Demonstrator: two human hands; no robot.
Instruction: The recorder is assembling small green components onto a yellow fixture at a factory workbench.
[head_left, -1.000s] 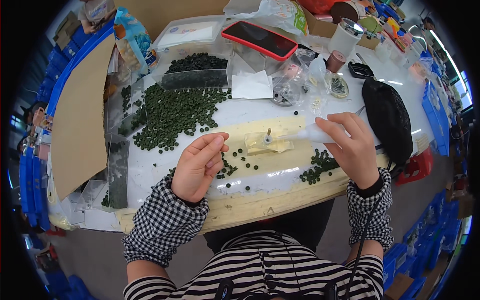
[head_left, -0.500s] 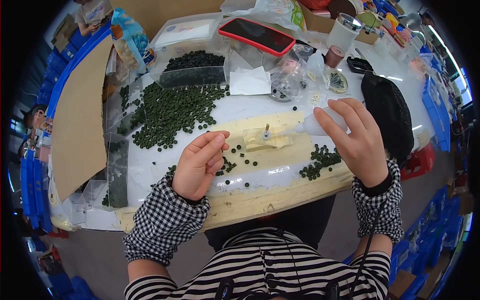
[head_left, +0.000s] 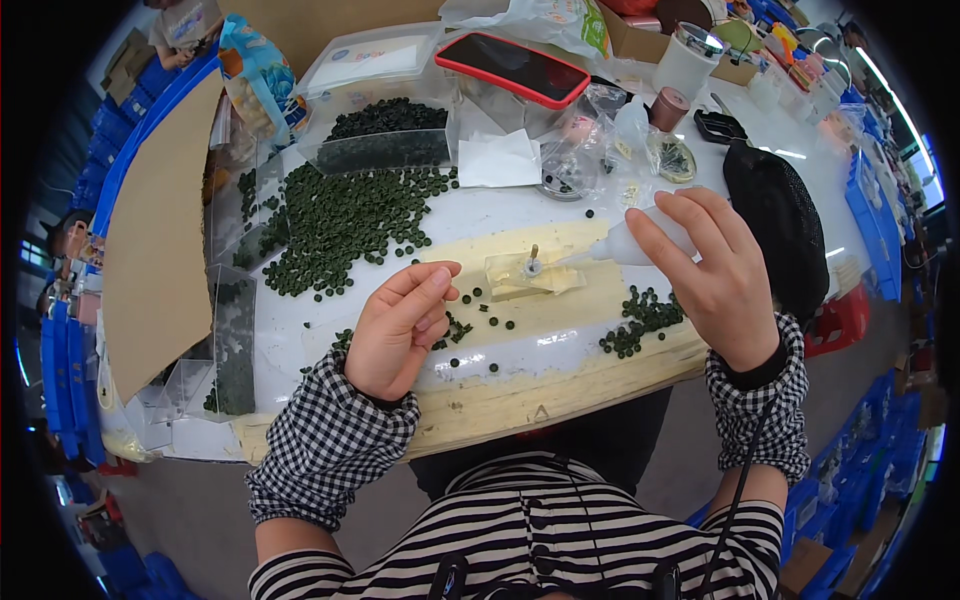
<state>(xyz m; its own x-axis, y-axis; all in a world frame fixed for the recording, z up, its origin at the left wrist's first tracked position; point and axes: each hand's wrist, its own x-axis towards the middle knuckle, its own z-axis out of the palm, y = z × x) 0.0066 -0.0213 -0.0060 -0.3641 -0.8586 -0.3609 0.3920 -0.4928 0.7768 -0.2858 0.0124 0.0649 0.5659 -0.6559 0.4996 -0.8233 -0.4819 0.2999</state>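
My right hand [head_left: 722, 268] grips a whitish squeeze bottle [head_left: 642, 242] lying nearly level, its thin nozzle pointing left. The nozzle's tip is close to a small upright metal pin [head_left: 534, 257] on a yellowish, tape-covered block [head_left: 508, 284]; whether they touch is too small to tell. Left of the block, my left hand [head_left: 402, 325] is raised with thumb and forefinger pinched together; what they hold, if anything, is hidden. Small dark green ring-like pieces [head_left: 340, 225] lie in a large heap beyond my left hand. A smaller pile of green pieces [head_left: 640, 322] is near my right hand.
A clear box [head_left: 385, 150] of dark green pieces stands at the back, beside a red-cased phone [head_left: 513, 68]. Cardboard [head_left: 165, 240] rises at left. A black mesh bag [head_left: 772, 232] lies right of my right hand. Clear plastic bags [head_left: 608, 140] crowd the back middle.
My right hand and the bottle have shifted slightly to the right, so the nozzle's tip has drawn back a little from the pin. My left hand has stayed almost still.
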